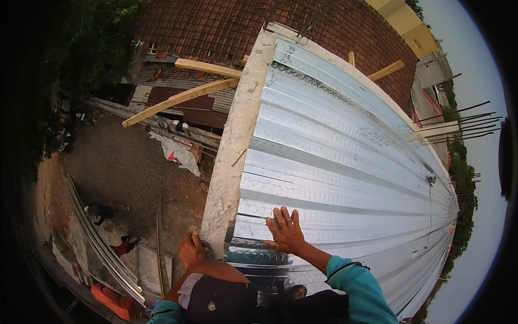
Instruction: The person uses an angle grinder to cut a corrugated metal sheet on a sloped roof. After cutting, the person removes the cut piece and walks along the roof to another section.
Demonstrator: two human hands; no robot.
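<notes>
Silvery ribbed metal decking sheets (345, 156) spread out in front of me and to the right. My right hand (286, 232) lies flat on them, its fingers spread, nothing in its grasp. A rough concrete beam (232, 146) runs along the sheets' left edge. My left hand (192, 249) is at the beam's near end, its bent fingers curled at the outer edge; part of its grip is hidden. Between my arms a dark knee (221, 299) shows, and a foot (297, 292) is at the sheet's near side.
Left of the beam is a drop to a dirt yard (129, 156) with two people, one in red (127, 246). Long metal channels (102, 243) lean there. Wooden beams (183, 100) jut out beyond the concrete. Rebar rods (464, 123) stick out at right. A tiled roof (210, 27) lies ahead.
</notes>
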